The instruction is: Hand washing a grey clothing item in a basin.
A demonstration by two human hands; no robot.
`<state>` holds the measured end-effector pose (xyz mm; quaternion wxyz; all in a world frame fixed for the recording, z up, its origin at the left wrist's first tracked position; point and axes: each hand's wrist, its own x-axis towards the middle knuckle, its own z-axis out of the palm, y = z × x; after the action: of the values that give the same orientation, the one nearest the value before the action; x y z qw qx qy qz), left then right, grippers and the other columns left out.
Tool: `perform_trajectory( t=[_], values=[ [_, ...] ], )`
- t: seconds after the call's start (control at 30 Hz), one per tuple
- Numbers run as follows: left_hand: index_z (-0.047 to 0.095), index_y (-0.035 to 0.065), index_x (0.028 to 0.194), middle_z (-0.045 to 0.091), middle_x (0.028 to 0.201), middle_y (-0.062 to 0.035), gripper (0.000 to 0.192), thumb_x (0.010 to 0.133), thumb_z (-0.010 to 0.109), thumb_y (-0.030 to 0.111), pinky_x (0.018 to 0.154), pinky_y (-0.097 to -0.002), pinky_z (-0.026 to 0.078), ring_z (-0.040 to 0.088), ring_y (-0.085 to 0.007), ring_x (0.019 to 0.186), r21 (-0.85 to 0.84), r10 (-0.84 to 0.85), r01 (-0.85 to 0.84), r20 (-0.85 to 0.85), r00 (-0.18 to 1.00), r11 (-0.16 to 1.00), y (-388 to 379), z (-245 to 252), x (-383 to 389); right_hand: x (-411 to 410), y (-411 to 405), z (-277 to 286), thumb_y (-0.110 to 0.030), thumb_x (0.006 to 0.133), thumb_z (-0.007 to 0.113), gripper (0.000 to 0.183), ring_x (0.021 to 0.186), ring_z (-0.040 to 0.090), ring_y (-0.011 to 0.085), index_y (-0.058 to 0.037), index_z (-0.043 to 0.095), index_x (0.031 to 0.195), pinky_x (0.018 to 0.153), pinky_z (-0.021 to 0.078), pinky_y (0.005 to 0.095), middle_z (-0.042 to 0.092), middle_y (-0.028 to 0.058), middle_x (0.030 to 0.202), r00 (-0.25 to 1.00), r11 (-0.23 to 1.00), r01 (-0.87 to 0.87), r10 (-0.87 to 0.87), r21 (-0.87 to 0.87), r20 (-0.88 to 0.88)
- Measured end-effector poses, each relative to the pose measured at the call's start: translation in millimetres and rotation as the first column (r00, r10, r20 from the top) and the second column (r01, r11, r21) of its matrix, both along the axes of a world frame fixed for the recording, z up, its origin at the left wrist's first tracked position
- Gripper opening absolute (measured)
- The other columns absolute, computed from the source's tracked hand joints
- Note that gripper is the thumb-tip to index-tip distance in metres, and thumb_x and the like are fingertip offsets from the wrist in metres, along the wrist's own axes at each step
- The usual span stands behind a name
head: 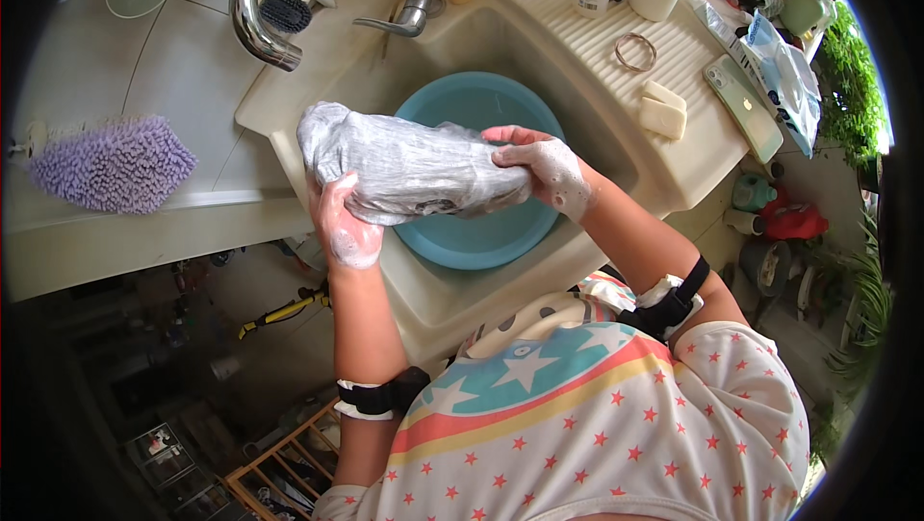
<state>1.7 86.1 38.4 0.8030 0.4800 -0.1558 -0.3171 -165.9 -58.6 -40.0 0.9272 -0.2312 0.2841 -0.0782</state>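
Note:
A wet grey piece of cloth (411, 164) with a dark printed mark stretches between my two hands. My left hand (343, 221), wet with suds, grips its left end from below, thumb on top. Foam covers the back of my right hand (552, 171), which holds the right end between thumb and fingers. Under the cloth, a round blue plastic basin (480, 257) stands in the beige sink (613, 135). Water shows in the basin, partly hidden by the cloth and my right hand.
A chrome faucet spout (249, 16) and its lever handle (397, 23) rise behind the sink. Soap bars (663, 111), a thin hair tie (635, 52) and a phone (743, 106) lie on the ribbed drainboard. A purple chenille duster (115, 164) rests on the left counter.

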Motion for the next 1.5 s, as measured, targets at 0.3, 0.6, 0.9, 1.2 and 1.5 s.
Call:
perform_trajectory(
  t=[0.3,0.6,0.9,1.2,1.5],
  values=[
    [0.035,-0.001,0.128,0.045,0.12,-0.017,0.064,0.065,0.047,0.001,0.097,-0.041,0.038,0.045,-0.0297,0.113,-0.009,-0.065,0.065,-0.039,0.997,0.998,-5,0,-4,17,13,-19,-0.038,0.09,0.046,0.045,0.092,0.059,0.0165,-0.0047,0.046,0.12,0.074,0.0504,0.0333,0.058,0.0088,0.106,0.912,0.946,-0.286,0.317,0.151,-0.261],
    [0.033,-0.0023,0.129,0.044,0.122,-0.0184,0.066,0.064,0.046,0.002,0.097,-0.0414,0.037,0.045,-0.0309,0.115,-0.017,-0.125,0.125,-0.026,0.992,0.992,1,1,-3,21,12,-13,-0.036,0.087,0.053,0.043,0.106,0.053,0.0211,-0.0078,0.05,0.119,0.091,0.0414,0.036,0.054,0.0094,0.117,0.988,0.986,-0.121,0.108,0.115,0.106],
    [0.036,-0.0007,0.127,0.048,0.116,-0.0157,0.062,0.067,0.051,-0.002,0.092,-0.0366,0.041,0.05,-0.0265,0.107,0.082,-0.027,0.021,0.072,0.997,0.996,-2,-13,4,27,-4,3,-0.01,0.085,0.051,0.015,0.09,0.059,0.0236,-0.0021,0.054,0.097,0.082,0.0469,0.04,0.061,0.0103,0.094,0.95,0.95,0.192,-0.243,0.247,0.196],
    [0.053,0.0043,0.102,0.061,0.088,-0.0166,0.039,0.068,0.071,0.012,0.075,-0.0371,0.047,0.059,-0.0353,0.083,0.363,-0.284,-0.258,0.912,0.296,0.895,-49,-28,-59,85,19,-21,-0.038,0.088,0.047,0.025,0.06,0.056,0.016,-0.015,0.053,0.08,0.055,0.0463,0.0318,0.058,0.0022,0.07,0.854,0.955,0.123,-0.241,0.27,0.461],
    [0.053,0.0058,0.1,0.061,0.092,-0.0193,0.04,0.065,0.07,0.013,0.076,-0.0396,0.046,0.059,-0.0342,0.088,0.444,-0.167,-0.335,0.774,0.611,0.831,-63,-44,-48,76,9,4,-0.04,0.09,0.041,0.03,0.079,0.058,0.021,-0.0138,0.055,0.09,0.067,0.0462,0.034,0.06,0.0056,0.089,0.992,0.995,-0.006,-0.007,0.099,0.125]
  ],
)
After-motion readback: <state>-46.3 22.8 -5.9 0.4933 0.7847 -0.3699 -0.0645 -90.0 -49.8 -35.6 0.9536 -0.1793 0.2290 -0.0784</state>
